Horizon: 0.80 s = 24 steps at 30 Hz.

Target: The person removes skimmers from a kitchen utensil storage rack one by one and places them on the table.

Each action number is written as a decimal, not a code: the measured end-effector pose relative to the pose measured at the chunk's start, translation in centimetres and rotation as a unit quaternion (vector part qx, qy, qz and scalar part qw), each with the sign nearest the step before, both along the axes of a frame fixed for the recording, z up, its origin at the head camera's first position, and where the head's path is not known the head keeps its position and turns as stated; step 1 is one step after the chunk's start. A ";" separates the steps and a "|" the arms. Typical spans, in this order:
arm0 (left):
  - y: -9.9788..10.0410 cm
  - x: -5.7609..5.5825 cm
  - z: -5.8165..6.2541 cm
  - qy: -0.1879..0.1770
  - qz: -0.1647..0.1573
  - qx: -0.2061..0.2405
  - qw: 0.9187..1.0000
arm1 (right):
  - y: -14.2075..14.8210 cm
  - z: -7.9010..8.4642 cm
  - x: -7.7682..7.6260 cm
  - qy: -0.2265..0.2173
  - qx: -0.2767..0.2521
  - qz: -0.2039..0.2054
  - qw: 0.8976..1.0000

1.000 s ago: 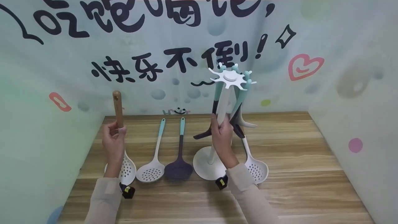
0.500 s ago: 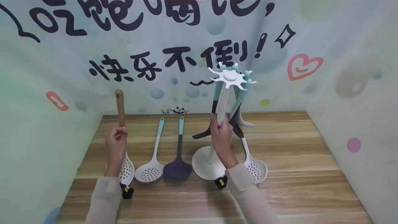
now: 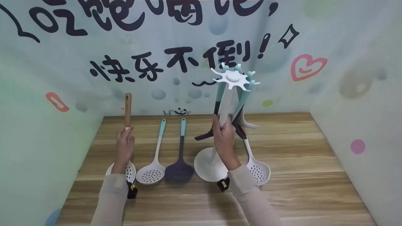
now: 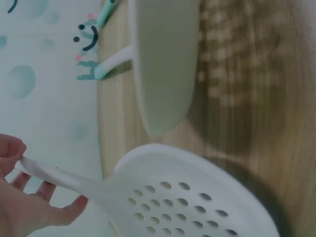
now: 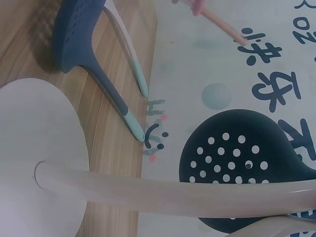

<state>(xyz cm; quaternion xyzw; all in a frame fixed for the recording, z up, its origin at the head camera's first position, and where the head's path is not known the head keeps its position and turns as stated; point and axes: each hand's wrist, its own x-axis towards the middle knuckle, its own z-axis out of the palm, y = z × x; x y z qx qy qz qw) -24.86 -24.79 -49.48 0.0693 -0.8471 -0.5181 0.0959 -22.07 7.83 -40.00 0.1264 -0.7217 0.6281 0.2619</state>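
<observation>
My left hand (image 3: 124, 150) pinches the white shaft of a skimmer with a wooden handle (image 3: 127, 110) that points up. Its white perforated head (image 4: 143, 165) shows in the left wrist view, above the table; my forearm covers part of it in the head view. My right hand (image 3: 226, 141) grips the upright pole of a white utensil stand (image 3: 233, 77), well above its round base (image 3: 207, 166). Several dark and light utensils with mint handles hang from the stand's hooks. Among them a dark perforated skimmer (image 5: 222, 148) appears in the right wrist view.
Left of the stand, a white skimmer (image 3: 150, 172) and a dark mint-handled utensil (image 3: 179, 171) lie on the wooden table (image 3: 176, 207). Another white perforated ladle (image 3: 260, 171) is right of the base; whether it hangs or lies I cannot tell. A printed backdrop (image 3: 282, 94) encloses the table.
My left hand has shifted to the right along with the wooden-handled skimmer, and its fingers have changed position on the shaft. The right hand stays on the pole.
</observation>
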 end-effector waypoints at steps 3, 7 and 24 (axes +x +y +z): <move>0.1 -0.5 -0.5 -0.048 -0.015 -0.041 0.998 | -0.1 0.0 0.0 0.008 0.001 -0.004 1.000; 0.5 -1.0 -1.1 -0.103 -0.030 -0.095 0.990 | -0.3 0.1 0.1 0.013 0.004 -0.009 1.000; 2.3 -1.3 -1.9 -0.261 -0.063 -0.153 0.951 | -0.3 0.3 0.1 0.027 0.017 -0.043 0.999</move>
